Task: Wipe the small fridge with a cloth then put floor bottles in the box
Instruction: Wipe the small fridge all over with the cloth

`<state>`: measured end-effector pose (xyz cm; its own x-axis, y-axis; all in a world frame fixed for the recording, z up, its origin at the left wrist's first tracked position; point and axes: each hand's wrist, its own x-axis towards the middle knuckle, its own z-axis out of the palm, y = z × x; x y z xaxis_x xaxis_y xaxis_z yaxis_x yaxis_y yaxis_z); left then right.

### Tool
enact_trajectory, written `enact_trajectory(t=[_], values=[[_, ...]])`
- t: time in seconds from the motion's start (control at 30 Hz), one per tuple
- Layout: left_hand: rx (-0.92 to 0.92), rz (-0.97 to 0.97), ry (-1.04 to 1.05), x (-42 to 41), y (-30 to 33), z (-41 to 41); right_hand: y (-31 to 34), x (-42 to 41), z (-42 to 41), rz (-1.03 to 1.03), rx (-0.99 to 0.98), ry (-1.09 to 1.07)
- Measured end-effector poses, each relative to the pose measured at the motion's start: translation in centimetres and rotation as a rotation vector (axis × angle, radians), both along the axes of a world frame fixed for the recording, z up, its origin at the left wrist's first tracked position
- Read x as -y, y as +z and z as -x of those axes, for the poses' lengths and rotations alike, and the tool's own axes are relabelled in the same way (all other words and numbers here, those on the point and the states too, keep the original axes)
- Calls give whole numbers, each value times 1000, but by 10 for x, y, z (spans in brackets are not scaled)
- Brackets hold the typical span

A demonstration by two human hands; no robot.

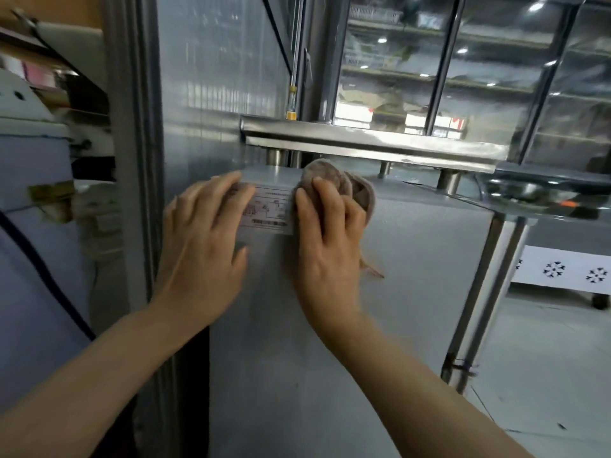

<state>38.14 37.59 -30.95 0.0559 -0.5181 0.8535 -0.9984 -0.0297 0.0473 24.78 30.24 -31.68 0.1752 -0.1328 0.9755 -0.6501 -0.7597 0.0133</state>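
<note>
The small grey fridge fills the middle of the head view, its flat side facing me. A white label is stuck near its upper edge. My right hand presses a brownish-grey cloth against the fridge's top edge, just right of the label. My left hand lies flat on the fridge with fingers spread, its fingertips over the left part of the label. No bottles or box show in this view.
A stainless steel shelf on short legs hangs just above the fridge top. Steel table legs stand at the right. A grey metal frame borders the left. Glass panels rise behind, with tiled floor at lower right.
</note>
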Motion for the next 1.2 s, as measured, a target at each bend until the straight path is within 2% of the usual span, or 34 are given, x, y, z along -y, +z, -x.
enact_trajectory(t=[0.13,0.27,0.37,0.5,0.57,0.77,0.9,1.07,1.13,1.2], values=[[-81,-24,-24,-7,-16,-8,1,10,44,77,-227,-18],[-241,-30,-159,-10,-31,-15,-11,30,102,44,-70,-182],[-299,-24,-266,-12,-36,-16,-18,26,76,16,-35,-134],[-440,-32,-357,-17,-39,-20,-17,3,5,31,-261,84],[-489,-25,-371,-23,-41,-24,-2,-5,-22,48,-369,126],[-458,23,-196,-38,-55,-43,31,0,-60,202,-591,-3],[-433,3,-150,-47,-64,-43,-15,-1,-52,281,-843,20],[-412,-72,-125,-58,-75,-36,-79,-10,-34,267,-1127,-32],[-398,-129,-125,-61,-79,-32,-83,-5,-14,278,-1118,-38],[-381,-178,-134,-60,-82,-28,-67,1,5,275,-993,-44]])
